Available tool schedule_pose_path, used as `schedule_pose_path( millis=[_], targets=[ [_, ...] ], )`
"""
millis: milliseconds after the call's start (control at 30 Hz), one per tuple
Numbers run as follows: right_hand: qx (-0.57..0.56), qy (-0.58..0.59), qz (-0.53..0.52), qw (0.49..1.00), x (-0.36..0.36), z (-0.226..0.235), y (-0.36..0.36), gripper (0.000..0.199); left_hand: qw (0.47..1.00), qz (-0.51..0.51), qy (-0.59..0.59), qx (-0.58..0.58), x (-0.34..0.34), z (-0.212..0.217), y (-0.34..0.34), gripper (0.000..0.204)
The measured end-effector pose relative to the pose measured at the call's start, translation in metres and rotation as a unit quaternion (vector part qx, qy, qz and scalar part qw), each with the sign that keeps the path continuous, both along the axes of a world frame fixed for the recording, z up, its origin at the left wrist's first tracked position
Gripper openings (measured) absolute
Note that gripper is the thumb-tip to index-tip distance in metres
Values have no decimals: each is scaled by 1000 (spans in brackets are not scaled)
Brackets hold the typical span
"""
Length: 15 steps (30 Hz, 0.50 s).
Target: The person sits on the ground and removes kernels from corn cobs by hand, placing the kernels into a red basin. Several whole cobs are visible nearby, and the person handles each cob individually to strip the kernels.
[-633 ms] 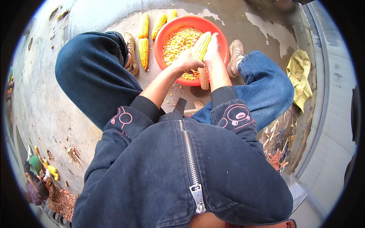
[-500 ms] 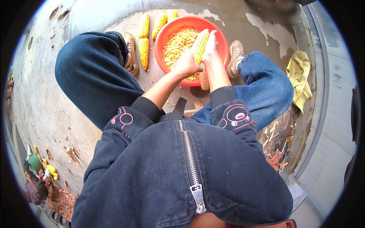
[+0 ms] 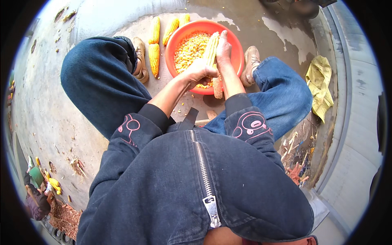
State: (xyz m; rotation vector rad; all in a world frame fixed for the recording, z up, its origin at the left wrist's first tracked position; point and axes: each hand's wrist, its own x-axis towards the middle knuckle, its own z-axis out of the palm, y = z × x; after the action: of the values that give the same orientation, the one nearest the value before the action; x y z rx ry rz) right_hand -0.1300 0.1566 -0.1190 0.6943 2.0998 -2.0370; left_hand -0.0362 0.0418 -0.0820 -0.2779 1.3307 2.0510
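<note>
A corn cob (image 3: pixel 211 48) is clamped by the left hand (image 3: pixel 200 70) and right hand (image 3: pixel 223 47). It is held over an orange bowl (image 3: pixel 237 45) of kernels at the frame's upper centre.

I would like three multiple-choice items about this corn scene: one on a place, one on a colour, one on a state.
1. Where do the whole corn cobs lie?
A. on the ground left of the basin
B. inside the basin
C. on the yellow cloth

2. What colour is the basin?
A. blue
B. orange-red
C. white

3. What is the state of the cob in the hands?
A. lying untouched on the ground
B. held over the basin by both hands
C. wrapped in cloth

Answers: 1 A, they rest on the concrete beside the rim. 2 B, its rim shows orange-red. 3 B, the left hand and right hand grip it above the loose kernels.
</note>
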Motion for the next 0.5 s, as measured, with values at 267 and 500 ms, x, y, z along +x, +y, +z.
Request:
schedule_pose_path(
  millis=[267, 500],
  targets=[
    [-1, 17, 10, 1000, -4, -5, 6, 67, 999, 18, 1, 28, -2, -5, 0, 24],
    [105, 84, 76, 988, -14, -45, 10, 68, 1000, 27, -1, -7, -2, -14, 3, 22]
  ],
)
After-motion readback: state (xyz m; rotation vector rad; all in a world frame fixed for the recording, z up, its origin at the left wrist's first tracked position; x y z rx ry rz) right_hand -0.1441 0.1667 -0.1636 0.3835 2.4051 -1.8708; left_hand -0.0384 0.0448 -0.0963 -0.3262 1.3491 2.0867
